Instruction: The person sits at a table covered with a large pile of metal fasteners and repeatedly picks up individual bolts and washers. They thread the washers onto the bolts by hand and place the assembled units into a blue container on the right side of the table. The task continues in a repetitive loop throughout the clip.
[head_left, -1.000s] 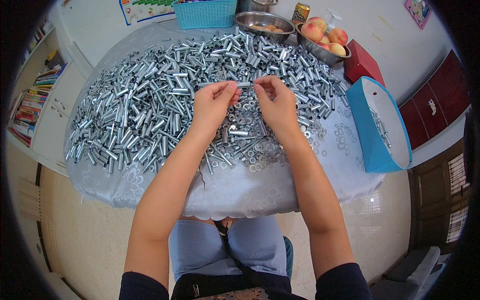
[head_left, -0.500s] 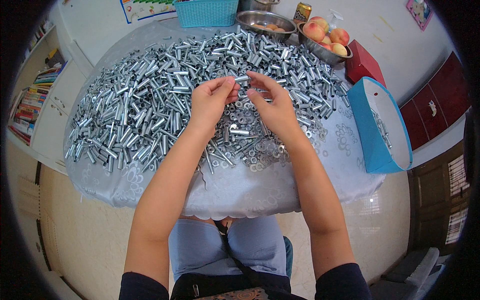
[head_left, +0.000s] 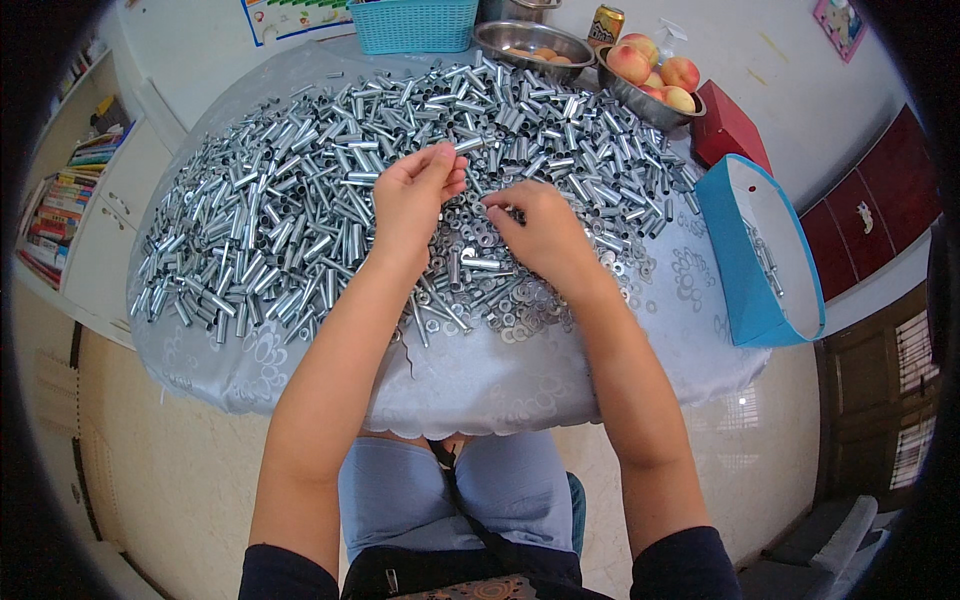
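Beside the blue bag (head_left: 762,250), the left hand (head_left: 415,195) now pinches a metal tube (head_left: 468,145) alone, as the right hand (head_left: 540,232), having let go, drops curled fingers onto the washers (head_left: 520,310).

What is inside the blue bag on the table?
Inside the blue bag a few shiny metal tubes lie against its white lining. The bag's near wall hides the bottom, so anything more down there cannot be seen.
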